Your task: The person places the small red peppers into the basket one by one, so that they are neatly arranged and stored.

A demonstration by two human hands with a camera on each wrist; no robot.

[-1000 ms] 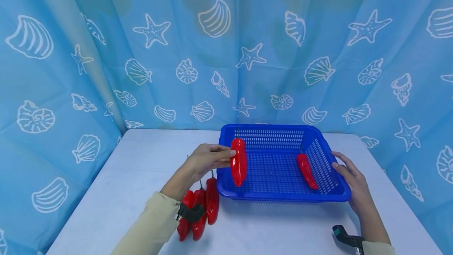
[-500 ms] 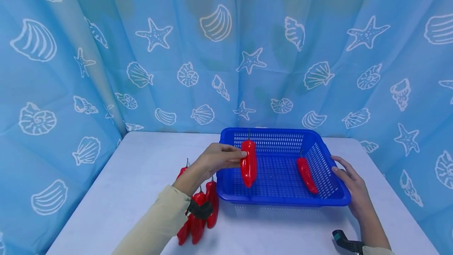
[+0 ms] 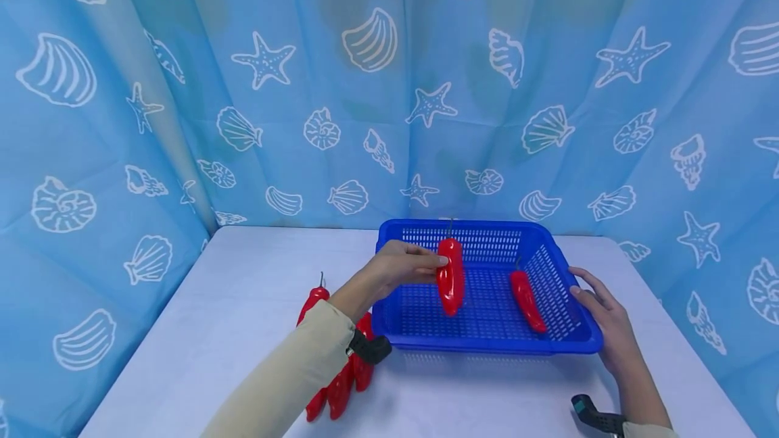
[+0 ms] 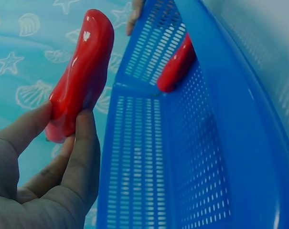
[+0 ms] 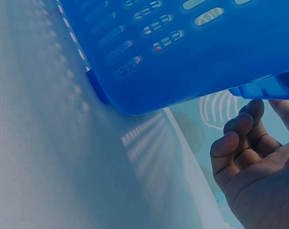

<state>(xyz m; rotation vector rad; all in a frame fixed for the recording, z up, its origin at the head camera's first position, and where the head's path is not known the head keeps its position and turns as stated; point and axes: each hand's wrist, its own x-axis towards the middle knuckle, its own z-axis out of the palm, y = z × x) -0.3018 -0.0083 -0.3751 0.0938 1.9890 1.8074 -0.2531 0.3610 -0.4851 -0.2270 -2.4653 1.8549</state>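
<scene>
In the head view, a glossy red chili pepper (image 3: 450,277) hangs over the left-middle part of a blue plastic basket (image 3: 487,343). My left hand (image 3: 404,265) pinches it between thumb and fingers, its stem pointing up. The left wrist view shows the fingertips around the stem end of that pepper (image 4: 82,71). Inside the basket, near its right wall, lies another red pepper (image 3: 527,301). My right hand (image 3: 608,320) grips the basket's right rim. In the right wrist view, several fingers of that hand (image 5: 259,167) are curled below the rim.
Several more red peppers (image 3: 339,391) lie on the white table (image 3: 201,330) left of the basket, partly hidden by my left forearm. A blue curtain (image 3: 365,107) with white shell prints hangs behind and beside the table. Each wrist wears a black camera strap.
My left hand has carried the pepper rightward, from the basket's left edge to farther over its inside. The right hand stays on the rim; the view has tipped slightly upward.
</scene>
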